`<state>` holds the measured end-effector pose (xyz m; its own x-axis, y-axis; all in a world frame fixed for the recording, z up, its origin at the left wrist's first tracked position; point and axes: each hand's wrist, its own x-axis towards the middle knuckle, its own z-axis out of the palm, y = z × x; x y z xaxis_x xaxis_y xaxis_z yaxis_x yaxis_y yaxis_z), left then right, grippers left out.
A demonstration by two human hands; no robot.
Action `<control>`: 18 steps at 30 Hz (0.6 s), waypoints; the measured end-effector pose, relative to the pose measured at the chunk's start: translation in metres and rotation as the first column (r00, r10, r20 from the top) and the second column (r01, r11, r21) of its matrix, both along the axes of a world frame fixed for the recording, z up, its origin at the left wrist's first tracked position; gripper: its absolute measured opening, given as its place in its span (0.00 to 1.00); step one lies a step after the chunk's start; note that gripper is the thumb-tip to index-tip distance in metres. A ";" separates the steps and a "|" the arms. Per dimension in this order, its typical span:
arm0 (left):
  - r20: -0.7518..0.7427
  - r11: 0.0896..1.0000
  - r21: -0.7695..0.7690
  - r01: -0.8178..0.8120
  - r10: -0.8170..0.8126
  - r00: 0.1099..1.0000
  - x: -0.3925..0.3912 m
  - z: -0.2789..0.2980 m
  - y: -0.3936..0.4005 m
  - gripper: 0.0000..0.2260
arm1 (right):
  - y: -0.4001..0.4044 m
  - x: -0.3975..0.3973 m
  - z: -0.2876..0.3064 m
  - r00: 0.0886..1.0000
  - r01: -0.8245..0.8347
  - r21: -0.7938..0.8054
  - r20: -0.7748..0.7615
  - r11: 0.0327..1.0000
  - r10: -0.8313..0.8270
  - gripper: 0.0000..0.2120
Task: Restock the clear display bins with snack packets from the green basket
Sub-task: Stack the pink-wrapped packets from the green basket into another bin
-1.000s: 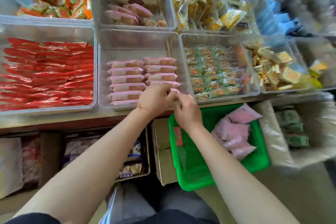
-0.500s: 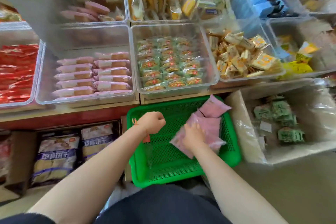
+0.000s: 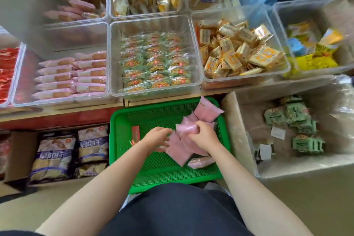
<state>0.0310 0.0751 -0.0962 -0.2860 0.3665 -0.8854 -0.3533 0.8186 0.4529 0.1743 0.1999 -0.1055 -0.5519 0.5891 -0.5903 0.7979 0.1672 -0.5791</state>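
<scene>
While both arms reach down into the green perforated plastic basket (image 3: pixel 122 145), the right hand (image 3: pixel 206 136) is pinched closed on one of the pink plastic-wrapped snack packets (image 3: pixel 186 130), holding it just above the loose pile of the same pink packets (image 3: pixel 178 151) lying toward the right side of the basket. One more pink packet (image 3: pixel 207 110) leans up against the far right corner. The left hand (image 3: pixel 156 139) sits right beside the pile with fingers curled and touching a packet's edge; honestly can't tell whether it's actually gripping anything or only resting there. A small red label (image 3: pixel 135 134) hangs on the inside of the basket's left wall.

Up on the shelf past the basket, the clear plastic display bin on the left (image 3: pixel 63 101) holds two neat columns of long pink-wrapped cakes (image 3: pixel 72 76). Next to it, the clear bin straight ahead (image 3: pixel 195 48) is packed with green-wrapped round cookies (image 3: pixel 155 67), and the one to its right has a jumble of yellow-and-white square packets (image 3: pixel 241 51). Far left edge shows red wrappers (image 3: pixel 7 71) in another bin.

Right of the basket there's a big clear-lined box (image 3: pixel 247 140) with a few green packets (image 3: pixel 295 119) inside. Under the shelf on the left, a cardboard carton (image 3: pixel 19 153) holds blue-and-white biscuit bags (image 3: pixel 53 157). The person's dark clothing (image 3: pixel 176 210) fills the bottom of the view.
</scene>
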 end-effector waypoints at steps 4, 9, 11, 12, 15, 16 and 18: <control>0.041 0.985 0.165 -0.055 0.049 0.998 0.014 0.004 0.005 0.41 | -0.001 -0.019 0.022 0.979 0.132 -0.055 -0.149 0.990 -0.139 0.09; 0.309 0.896 0.435 -0.090 -0.054 0.950 0.012 0.008 0.006 0.30 | -0.006 -0.021 0.028 0.946 0.056 -0.495 -0.252 0.867 -0.205 0.15; 0.348 0.893 0.431 -0.128 -0.033 0.937 0.011 0.011 0.000 0.21 | -0.003 -0.014 0.027 0.947 -0.004 -0.567 -0.267 0.823 -0.180 0.15; 0.313 0.915 0.372 -0.153 0.031 0.949 0.011 0.010 -0.003 0.18 | -0.002 -0.011 0.025 0.950 0.003 -0.570 -0.254 0.822 -0.180 0.12; 0.196 0.939 0.193 -0.283 0.246 0.949 0.010 0.001 -0.014 0.10 | 0.005 -0.002 0.005 0.985 0.051 -0.321 -0.139 0.946 -0.100 0.08; 0.190 0.935 0.177 -0.308 0.275 0.942 0.011 -0.001 -0.017 0.08 | 0.007 0.003 -0.002 0.998 -0.031 -0.149 -0.063 0.988 0.022 0.10; 0.179 0.934 0.149 -0.324 0.297 0.938 0.013 -0.005 -0.022 0.07 | 0.006 0.015 -0.018 0.938 -0.322 0.066 0.158 0.944 0.309 0.17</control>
<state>0.0440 0.0531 -0.1011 -0.2780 0.4322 -0.8578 -0.6522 0.5707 0.4989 0.1897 0.2061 -0.1235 -0.6311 0.4523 -0.6302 0.7693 0.4694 -0.4335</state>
